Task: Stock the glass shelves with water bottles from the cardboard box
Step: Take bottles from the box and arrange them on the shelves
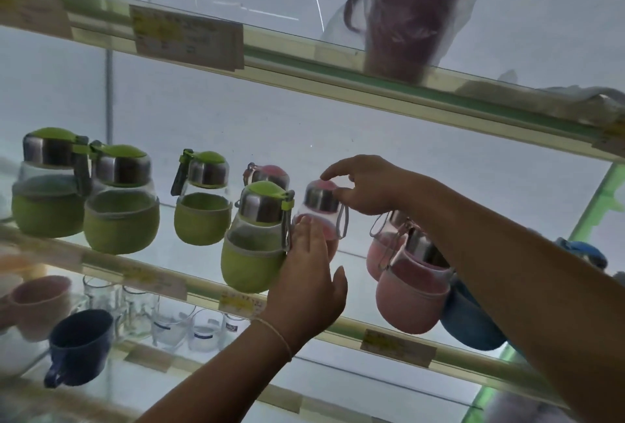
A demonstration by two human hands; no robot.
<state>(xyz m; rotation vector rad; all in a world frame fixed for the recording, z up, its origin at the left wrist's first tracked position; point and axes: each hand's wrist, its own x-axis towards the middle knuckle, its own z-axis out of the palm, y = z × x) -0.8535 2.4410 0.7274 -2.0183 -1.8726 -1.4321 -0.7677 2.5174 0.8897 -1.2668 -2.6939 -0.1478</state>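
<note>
Pink bottle (321, 216) stands upright on the glass shelf (189, 282), just beside a green bottle (257, 236). Right hand (365, 185) fingers pinch its cap; left hand (309, 273) fingers, straight, press its body.

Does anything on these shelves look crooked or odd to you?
Mostly tidy. On the top shelf a mug wrapped in clear plastic is the only wrapped item in view. On the middle shelf, the left hand and right hand are on a pink bottle, which does not look settled into the row.
</note>
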